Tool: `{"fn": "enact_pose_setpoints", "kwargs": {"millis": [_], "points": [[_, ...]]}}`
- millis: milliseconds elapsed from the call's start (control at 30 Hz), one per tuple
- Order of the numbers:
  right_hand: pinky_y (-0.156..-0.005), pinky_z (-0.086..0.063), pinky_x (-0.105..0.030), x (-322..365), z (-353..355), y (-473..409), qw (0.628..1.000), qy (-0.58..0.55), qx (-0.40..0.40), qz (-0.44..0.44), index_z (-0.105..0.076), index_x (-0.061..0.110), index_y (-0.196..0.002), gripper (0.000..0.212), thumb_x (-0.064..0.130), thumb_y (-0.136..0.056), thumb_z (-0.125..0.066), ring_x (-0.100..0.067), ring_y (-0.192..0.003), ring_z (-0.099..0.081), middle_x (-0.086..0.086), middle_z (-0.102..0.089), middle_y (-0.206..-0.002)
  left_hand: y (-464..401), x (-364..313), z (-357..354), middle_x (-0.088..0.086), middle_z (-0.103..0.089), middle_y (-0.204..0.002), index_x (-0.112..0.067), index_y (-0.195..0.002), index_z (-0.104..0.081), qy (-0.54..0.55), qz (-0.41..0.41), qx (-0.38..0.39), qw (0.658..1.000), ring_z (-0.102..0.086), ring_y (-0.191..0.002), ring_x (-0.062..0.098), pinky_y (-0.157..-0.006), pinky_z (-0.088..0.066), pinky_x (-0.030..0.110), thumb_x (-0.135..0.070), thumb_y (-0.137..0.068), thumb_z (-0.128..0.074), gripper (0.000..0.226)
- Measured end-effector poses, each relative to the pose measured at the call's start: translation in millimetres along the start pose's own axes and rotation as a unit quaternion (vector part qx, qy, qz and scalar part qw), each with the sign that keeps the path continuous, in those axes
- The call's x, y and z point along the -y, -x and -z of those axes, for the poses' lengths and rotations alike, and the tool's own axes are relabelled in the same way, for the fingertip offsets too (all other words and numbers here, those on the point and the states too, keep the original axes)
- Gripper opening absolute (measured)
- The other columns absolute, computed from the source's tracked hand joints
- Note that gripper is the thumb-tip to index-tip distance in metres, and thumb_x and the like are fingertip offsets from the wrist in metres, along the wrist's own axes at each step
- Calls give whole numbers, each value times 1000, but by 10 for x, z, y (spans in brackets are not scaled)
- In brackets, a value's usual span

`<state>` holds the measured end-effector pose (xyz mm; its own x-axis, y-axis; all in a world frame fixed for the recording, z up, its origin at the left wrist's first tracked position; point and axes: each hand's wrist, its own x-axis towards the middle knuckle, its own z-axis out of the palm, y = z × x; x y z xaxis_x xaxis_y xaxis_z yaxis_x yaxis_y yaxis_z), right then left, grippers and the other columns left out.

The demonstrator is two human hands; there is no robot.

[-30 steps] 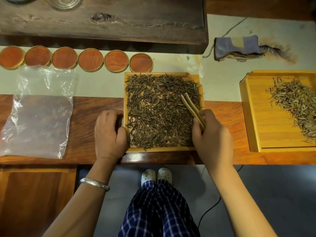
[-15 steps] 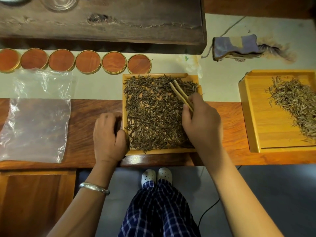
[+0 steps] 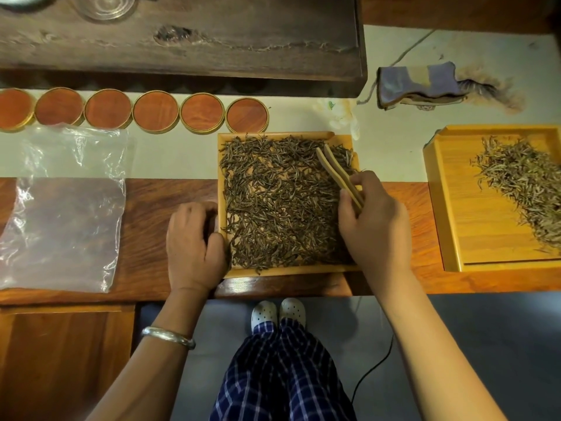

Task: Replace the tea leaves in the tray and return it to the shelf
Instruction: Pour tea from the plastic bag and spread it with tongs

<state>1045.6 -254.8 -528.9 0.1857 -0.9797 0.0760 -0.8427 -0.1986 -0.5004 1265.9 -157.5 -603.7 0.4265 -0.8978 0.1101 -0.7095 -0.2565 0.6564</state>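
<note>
A square wooden tray (image 3: 288, 270) lies in front of me on the table, covered with dark brown tea leaves (image 3: 279, 205). My left hand (image 3: 194, 247) grips the tray's left edge. My right hand (image 3: 375, 226) is over the tray's right side, closed on wooden tweezers (image 3: 338, 176). The tweezer tips point up-left and rest among the leaves near the far right corner.
A second yellow tray (image 3: 449, 208) with paler leaves (image 3: 525, 189) sits to the right. A clear plastic bag (image 3: 63, 208) lies at left. Several round wooden lids (image 3: 154, 112) line the back. A folded cloth (image 3: 416, 83) and a dark wooden slab (image 3: 182, 34) lie farther back.
My right hand swept the tweezers from the tray's right side toward the upper middle, then drew back right. My left hand kept its hold on the tray's edge.
</note>
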Motion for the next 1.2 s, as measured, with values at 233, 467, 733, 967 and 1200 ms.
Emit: {"fn": "enact_pose_setpoints", "kwargs": {"millis": [233,467,733,967,1200], "points": [[-32,-26,-17,22,86,483,998,-3,61,12,-57,20,-94,2,21,-93,-56,-11,-39,-48,7,-53,-54,-1,-8,-2,-4,-37,-84,-29,-83,-29,0,-2,-1,1000,-28,-74,11,-64,-17,26,-22,-70,-36,17],[-35,-38,-30,-3,-37,543,997,-43,71,5,-56,20,-97,5,22,-93,-55,-15,-42,-52,4,-57,-56,10,-6,-2,-3,-37,-83,-30,-83,-29,1,3,0,1000,-29,-75,13,-65,-22,30,-23,-71,-36,15],[-38,-42,-33,-128,60,597,998,-18,56,0,-58,18,-101,10,20,-91,-58,-21,-49,-55,3,-60,-64,8,-2,-4,-2,-37,-83,-32,-82,-28,6,2,-4,1000,-30,-76,13,-66,-21,29,-23,-70,-36,16],[-36,-28,-23,-429,203,337,997,-12,-47,-53,-58,11,-99,10,17,-91,-59,-6,-36,-40,10,-42,-47,3,-1,-5,0,-39,-82,-25,-80,-32,5,11,0,1000,-32,-75,15,-66,-24,31,-24,-70,-36,11],[-42,-30,-25,-601,118,200,995,27,-36,-89,-57,8,-100,15,20,-92,-56,-23,-45,-49,-6,-55,-57,11,10,-6,0,-41,-87,-19,-86,-42,-3,14,-1,1000,-34,-79,16,-69,-24,30,-24,-70,-36,18]]}}
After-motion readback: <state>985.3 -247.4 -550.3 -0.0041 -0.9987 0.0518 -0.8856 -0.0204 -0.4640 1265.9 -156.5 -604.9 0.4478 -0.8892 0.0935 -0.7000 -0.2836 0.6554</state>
